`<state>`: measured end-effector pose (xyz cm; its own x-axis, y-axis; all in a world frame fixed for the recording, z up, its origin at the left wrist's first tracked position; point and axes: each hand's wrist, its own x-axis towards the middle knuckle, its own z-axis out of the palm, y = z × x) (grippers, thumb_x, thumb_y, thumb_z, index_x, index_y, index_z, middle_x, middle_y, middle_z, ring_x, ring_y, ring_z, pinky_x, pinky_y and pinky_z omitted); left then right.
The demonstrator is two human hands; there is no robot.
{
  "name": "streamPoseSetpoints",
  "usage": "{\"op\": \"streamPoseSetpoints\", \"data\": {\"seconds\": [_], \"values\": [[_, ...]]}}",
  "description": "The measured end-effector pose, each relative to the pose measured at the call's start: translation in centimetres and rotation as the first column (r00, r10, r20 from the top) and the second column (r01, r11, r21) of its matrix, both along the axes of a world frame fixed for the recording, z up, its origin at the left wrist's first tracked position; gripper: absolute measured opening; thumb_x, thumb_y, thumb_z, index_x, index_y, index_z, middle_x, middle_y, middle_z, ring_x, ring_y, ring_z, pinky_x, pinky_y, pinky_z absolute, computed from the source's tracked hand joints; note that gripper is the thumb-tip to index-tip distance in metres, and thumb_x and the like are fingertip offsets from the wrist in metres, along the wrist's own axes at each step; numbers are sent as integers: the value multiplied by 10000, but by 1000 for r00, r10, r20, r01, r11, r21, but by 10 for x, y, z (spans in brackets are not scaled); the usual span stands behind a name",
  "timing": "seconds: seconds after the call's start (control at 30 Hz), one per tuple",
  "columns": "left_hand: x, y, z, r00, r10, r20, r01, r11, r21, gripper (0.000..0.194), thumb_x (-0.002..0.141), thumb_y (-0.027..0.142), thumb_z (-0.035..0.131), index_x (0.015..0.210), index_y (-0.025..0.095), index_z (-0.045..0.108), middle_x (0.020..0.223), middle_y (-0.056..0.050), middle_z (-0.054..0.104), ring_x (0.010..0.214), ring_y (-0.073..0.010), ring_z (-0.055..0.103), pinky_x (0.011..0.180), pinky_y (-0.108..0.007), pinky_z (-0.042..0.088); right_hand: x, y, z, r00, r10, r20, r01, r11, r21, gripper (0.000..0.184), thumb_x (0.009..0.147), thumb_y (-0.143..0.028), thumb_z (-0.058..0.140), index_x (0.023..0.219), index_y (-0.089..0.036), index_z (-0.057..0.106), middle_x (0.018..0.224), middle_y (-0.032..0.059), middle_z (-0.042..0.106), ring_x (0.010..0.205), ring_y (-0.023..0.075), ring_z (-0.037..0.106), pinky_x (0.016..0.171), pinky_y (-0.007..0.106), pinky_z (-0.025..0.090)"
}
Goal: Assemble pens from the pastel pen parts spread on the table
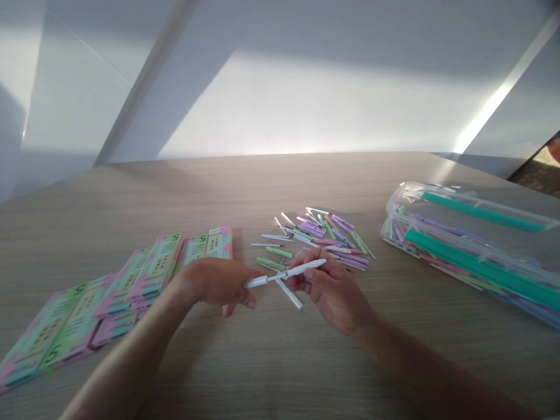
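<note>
Gripping firmly, left hand [216,282] and right hand [332,290] close on opposite ends of a white plastic stick [286,272], held level, with loose pastel sticks [326,239] at 12 o'clock.

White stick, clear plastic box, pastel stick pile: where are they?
White plastic stick [289,272], head view, middle of shaft.
Clear plastic box [437,219], head view, top of box.
Pile of pastel sticks [328,236], head view, pile's middle.

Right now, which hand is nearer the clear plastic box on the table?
Right. Your right hand, at one end of the white stick, sits left of the clear plastic box, not touching it. Your left hand, at the stick's other end, is farther left.
</note>
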<state>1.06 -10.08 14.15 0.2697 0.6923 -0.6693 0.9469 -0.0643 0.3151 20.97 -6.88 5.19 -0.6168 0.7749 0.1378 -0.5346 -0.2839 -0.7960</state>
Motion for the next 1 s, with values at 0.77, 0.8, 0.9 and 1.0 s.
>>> {"op": "streamPoseSetpoints", "data": {"seconds": [0.77, 0.8, 0.9, 1.0], "values": [[7, -6, 2, 999, -27, 35, 27, 1000, 4, 400, 757, 215, 528, 1155, 252, 535, 423, 80, 508, 493, -174, 581, 578, -259, 438, -7, -8, -4, 858, -318, 403, 35, 820, 572, 178, 800, -349, 618, 772, -189, 546, 643, -27, 483, 580, 109, 416, 535, 231, 330], [7, -6, 2, 999, -25, 22, 25, 1000, 6, 404, 758, 215, 523, 1160, 248, 534, 428, 77, 517, 493, -174, 582, 568, -255, 434, -7, -7, -3, 842, -328, 428, 18, 810, 587, 200, 805, -362, 609, 743, -188, 533, 616, -33, 472, 561, 105, 405, 526, 230, 322], [6, -5, -1, 1000, -21, -4, 21, 1000, 9, 409, 756, 221, 519, 1165, 233, 533, 463, 58, 563, 516, -180, 596, 539, -245, 424, -6, -3, -1, 798, -350, 490, -42, 780, 624, 282, 818, -398, 586, 659, -183, 496, 556, -41, 448, 525, 96, 385, 511, 230, 302], [4, -5, -2, 999, -30, 19, 30, 999, 16, 419, 750, 243, 545, 1169, 226, 535, 477, 54, 575, 549, -184, 610, 564, -246, 427, -3, 0, 0, 798, -318, 511, -97, 770, 631, 221, 817, -400, 589, 781, -184, 561, 620, -27, 499, 556, 101, 426, 525, 229, 326]]}}
